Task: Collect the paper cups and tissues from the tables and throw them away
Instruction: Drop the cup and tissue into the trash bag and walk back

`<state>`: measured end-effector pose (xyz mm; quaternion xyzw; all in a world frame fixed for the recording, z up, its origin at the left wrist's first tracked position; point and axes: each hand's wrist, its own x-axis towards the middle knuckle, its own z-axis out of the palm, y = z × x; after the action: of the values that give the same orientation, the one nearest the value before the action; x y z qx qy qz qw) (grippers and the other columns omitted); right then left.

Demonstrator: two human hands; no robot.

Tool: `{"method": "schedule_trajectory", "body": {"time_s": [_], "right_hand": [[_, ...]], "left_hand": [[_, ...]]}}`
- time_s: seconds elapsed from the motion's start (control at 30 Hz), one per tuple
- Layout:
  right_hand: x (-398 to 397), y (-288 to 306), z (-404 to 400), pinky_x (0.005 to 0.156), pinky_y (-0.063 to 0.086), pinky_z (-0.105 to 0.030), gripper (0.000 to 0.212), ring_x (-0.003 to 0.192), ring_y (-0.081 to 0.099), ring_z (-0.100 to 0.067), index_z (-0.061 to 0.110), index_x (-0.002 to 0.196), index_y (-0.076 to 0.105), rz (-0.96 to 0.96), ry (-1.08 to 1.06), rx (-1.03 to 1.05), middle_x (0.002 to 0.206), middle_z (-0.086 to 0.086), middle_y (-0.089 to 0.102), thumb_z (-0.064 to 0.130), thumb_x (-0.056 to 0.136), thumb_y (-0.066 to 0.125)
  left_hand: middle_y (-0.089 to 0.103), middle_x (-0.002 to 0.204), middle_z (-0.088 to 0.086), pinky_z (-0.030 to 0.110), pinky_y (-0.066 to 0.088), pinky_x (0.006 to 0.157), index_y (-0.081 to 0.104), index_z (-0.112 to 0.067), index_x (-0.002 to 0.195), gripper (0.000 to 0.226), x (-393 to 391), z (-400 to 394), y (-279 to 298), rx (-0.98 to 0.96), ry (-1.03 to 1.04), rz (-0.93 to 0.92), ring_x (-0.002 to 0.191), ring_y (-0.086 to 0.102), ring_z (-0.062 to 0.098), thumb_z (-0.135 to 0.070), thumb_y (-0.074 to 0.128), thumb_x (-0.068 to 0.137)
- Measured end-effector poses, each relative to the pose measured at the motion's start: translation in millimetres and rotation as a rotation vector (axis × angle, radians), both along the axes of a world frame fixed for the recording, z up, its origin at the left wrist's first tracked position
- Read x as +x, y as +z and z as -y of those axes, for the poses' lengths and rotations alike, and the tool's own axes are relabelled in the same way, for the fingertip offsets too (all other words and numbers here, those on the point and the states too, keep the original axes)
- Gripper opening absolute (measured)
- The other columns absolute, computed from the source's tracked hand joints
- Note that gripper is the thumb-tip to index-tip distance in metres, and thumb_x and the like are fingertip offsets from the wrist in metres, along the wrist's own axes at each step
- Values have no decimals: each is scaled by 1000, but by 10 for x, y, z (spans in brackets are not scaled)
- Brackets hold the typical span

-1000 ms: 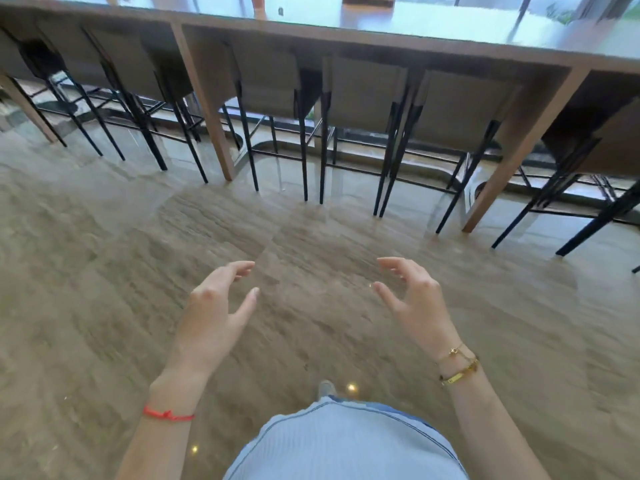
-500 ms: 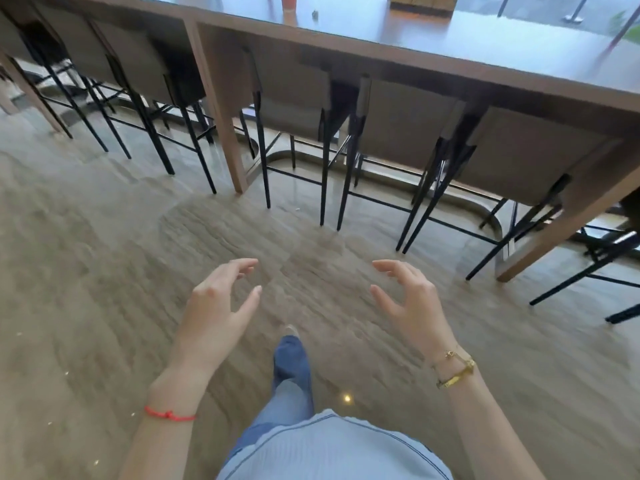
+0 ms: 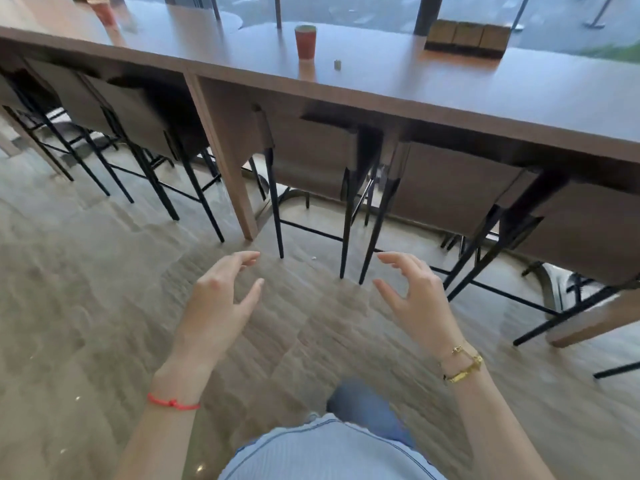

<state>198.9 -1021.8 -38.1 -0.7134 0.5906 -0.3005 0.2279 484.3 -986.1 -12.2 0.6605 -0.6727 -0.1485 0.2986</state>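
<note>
Two red paper cups stood on the long counter [image 3: 450, 91]: one cup [image 3: 305, 41] upright near the far edge by the window, a second cup [image 3: 104, 12] blurred at the far left. A small object [image 3: 337, 64] lay just beside the nearer one. Both the left hand [image 3: 221, 303] and right hand [image 3: 415, 299] hung over bare floor [image 3: 86, 289], fingers loosely spread, grasping nothing. Stools [image 3: 311, 161] were tucked beneath the counter's near edge.

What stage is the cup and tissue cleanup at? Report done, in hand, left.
Done: nothing visibly collected. In hand: nothing; left hand and right hand are open and empty over the floor. Left: a red paper cup stands on the table, another blurred cup farther left.
</note>
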Motion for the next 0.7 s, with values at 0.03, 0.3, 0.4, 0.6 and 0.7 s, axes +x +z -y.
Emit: {"method": "schedule_trajectory", "body": {"time_s": [0.03,0.3,0.4,0.6,0.7], "right_hand": [[15,5,188,103,42,-27,38,117,51,-8,19,125,56,0,-6,2,121,6,59,26,89,64],[119,-27,1870,101,43,-29,37,114,52,-10,18,123,58,8,-26,-48,118,6,61,23,88,66],[140,41,2598,101,43,-29,37,115,51,-8,20,123,58,31,-17,-72,118,8,61,23,87,66],[168,327,4087,103,44,-34,38,117,51,-9,26,126,55,32,25,-107,123,10,59,29,89,63],[239,440,4751,102,44,-33,36,116,51,-7,28,123,56,19,54,-138,121,13,59,30,89,63]], "left_hand": [[61,116,-13,3,31,93,58,-22,126,39,14,218,11,5,-7,9,108,55,-1,-20,67,88],[63,114,-12,-1,31,91,59,-24,123,38,75,1974,-45,-35,-32,-22,104,56,-2,-20,68,87],[63,110,-12,-4,29,88,61,-23,121,38,54,2685,2,-80,-22,-35,100,54,-5,-16,70,85],[63,115,-12,-3,30,91,58,-23,125,39,64,4071,232,-167,23,-15,107,55,-1,-22,67,87],[62,114,-13,0,35,90,55,-24,128,42,107,4671,342,-188,38,-43,108,56,-2,-25,66,88]]}}
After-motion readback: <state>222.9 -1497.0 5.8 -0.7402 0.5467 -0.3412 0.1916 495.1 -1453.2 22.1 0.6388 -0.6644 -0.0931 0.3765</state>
